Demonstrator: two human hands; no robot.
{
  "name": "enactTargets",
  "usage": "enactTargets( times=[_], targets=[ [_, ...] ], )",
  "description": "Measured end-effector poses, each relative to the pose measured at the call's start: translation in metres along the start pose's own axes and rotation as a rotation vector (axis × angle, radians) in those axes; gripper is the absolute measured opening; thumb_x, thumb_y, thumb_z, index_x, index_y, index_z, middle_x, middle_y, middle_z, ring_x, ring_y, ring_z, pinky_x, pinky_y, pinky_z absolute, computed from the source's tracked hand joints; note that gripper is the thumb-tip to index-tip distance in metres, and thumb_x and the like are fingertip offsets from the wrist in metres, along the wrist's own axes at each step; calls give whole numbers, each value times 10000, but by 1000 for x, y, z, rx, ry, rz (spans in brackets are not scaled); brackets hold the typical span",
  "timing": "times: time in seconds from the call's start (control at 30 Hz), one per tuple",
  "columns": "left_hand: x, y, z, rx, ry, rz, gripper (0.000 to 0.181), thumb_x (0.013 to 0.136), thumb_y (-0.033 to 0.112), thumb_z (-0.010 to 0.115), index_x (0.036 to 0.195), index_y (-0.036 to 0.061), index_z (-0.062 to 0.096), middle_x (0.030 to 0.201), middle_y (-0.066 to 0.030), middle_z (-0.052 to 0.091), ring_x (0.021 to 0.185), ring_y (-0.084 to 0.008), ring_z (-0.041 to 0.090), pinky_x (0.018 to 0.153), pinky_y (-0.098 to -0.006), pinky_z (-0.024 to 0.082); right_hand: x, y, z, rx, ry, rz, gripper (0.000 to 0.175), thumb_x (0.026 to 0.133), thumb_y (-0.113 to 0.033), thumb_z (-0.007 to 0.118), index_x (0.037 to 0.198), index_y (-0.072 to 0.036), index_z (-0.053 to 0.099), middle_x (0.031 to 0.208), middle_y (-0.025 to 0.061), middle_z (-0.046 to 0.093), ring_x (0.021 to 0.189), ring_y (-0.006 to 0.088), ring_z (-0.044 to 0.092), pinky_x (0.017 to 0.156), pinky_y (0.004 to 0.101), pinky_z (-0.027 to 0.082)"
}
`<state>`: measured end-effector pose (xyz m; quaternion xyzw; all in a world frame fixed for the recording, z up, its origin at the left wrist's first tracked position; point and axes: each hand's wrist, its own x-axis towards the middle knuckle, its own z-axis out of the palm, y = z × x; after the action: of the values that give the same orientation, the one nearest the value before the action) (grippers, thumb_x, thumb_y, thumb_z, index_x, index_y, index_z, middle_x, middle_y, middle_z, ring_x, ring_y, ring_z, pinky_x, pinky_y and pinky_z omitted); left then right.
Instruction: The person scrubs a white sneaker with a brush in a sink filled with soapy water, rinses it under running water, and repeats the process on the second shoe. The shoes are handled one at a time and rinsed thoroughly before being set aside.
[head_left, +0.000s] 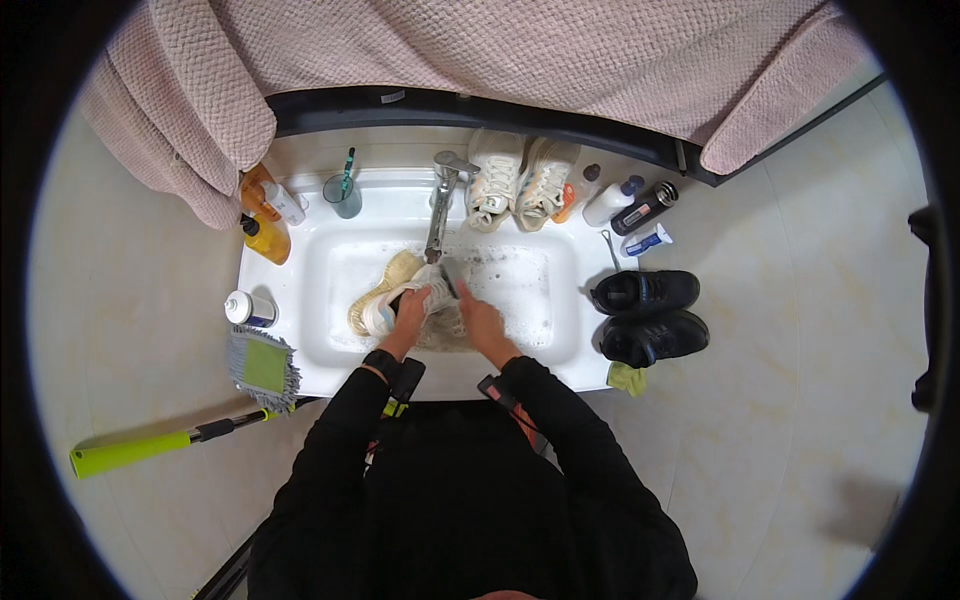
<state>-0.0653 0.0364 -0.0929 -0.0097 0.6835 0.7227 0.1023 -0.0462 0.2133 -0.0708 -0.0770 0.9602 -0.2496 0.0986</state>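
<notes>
A white lace-up sneaker (381, 315) is gripped by my left hand (411, 313) inside the white sink (315, 300). My right hand (481, 321) holds a small brush (451, 276), whose grey head meets the laced front of the sneaker. Hand and brush are slightly blurred, and my fingers cover part of the shoe. Behind it, to the left, shows a yellowish shoe sole (384, 283); the rest of that shoe is hidden. Soapy, greyish water with suds lies in the basin. The metal faucet (442, 195) reaches over the sink just beyond the brush.
Light sneakers (495, 176) lean at the back ledge. Black shoes (649, 315) sit on the right rim, near a dark flask (643, 208) and tube (646, 240). Left are a cup (343, 199), an amber pump bottle (266, 240) and a mop head (262, 366). Pink towels (487, 45) hang above.
</notes>
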Motion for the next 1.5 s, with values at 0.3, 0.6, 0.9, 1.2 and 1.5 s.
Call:
enactTargets(
  times=[0.3, 0.6, 0.9, 1.2, 1.5],
  targets=[
    [17, 19, 1, 27, -39, -502, 419, 747, 315, 607, 1044, 25, 549, 931, -74, 557, 824, -145, 507, 684, -284, 402, 9, 50, 3, 595, 353, 410, 755, 739, -398, 659, 1309, -23, 337, 738, 96, 592, 552, 161, 534, 508, 285, 418],
    [8, 33, 11, -21, -288, 73, 472, 698, 60, 654, 1134, -15, 489, 1047, -140, 564, 1045, -208, 505, 909, -280, 362, -12, 25, -20, 750, 479, 109, 706, 765, -7, 603, 1360, -92, 232, 1038, 141, 571, 889, 160, 548, 763, 259, 437],
    [33, -14, 35, 71, 400, -351, 299, 799, 256, 586, 776, -42, 582, 648, -107, 579, 613, -232, 575, 542, -358, 413, -42, -12, -41, 98, 222, 262, 468, 863, -206, 505, 1307, -149, 367, 887, 209, 531, 738, 355, 564, 687, 398, 466],
    [33, -22, 33, 118, 386, -279, 331, 827, 239, 560, 973, -57, 539, 843, -147, 607, 778, -287, 585, 613, -404, 417, -43, -28, -33, -143, 235, 53, 453, 870, -168, 451, 1311, -217, 358, 785, 169, 492, 562, 342, 553, 516, 431, 468],
    [21, 8, 44, -253, 424, -209, 315, 821, 153, 547, 1049, -58, 495, 918, -86, 553, 816, -192, 516, 699, -330, 396, -42, -2, -25, -274, 178, 175, 468, 854, -168, 463, 1304, -252, 365, 707, 175, 501, 563, 360, 547, 500, 453, 454]
  ],
)
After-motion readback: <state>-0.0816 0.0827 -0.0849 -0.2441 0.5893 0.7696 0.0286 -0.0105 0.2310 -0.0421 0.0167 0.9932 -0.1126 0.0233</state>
